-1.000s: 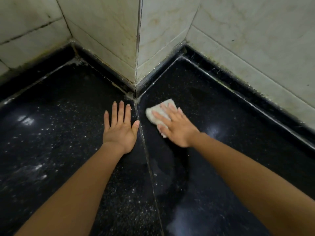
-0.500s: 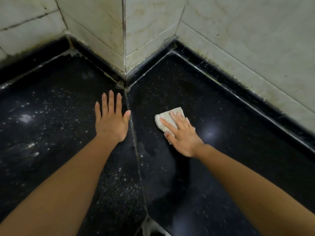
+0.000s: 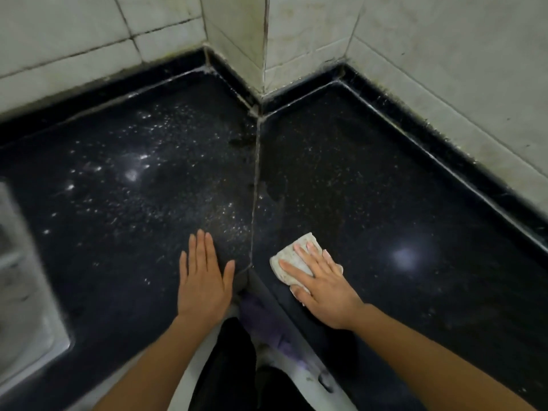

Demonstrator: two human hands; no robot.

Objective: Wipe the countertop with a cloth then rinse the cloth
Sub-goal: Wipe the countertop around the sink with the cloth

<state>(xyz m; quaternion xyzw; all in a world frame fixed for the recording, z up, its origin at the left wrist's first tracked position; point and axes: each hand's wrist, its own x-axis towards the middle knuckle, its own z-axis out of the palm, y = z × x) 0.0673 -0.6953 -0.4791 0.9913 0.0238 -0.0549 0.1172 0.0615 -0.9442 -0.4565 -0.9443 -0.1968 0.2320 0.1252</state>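
- Pressing flat on the cloth (image 3: 292, 262) with the right hand (image 3: 321, 287), fingers spread and straight, palm down; nothing gripped, only pinned under fingers and palm.
- Lying on the black countertop (image 3: 370, 203) just right of the slab seam (image 3: 255, 188), near the front edge; only the far and left parts of the pale folded cloth visible, the rest hidden beneath the hand.
- Resting flat just left of the seam with the left hand (image 3: 204, 280), fingers close together and extended, thumb angled out toward the seam; holding nothing.
- Showing scattered white specks and a hazy film left of the seam, thickest toward the far wall; darker, cleaner-looking stone right of the seam, with one soft light reflection well right of the cloth.
- Meeting the tiled wall (image 3: 444, 69) at the back, where a projecting wall corner comes down right at the far end of the seam; grimy grout lines along the base, detail hard to make out.
- Cut off at the left frame edge, well left of the seam: a blurred steel sink (image 3: 20, 307), only one corner and rim visible, contents unreadable.
- Appearing below the near end of the seam: dark clothing and a purple patch, blurred and impossible to identify.
- Running out of frame at the bottom, both forearms.
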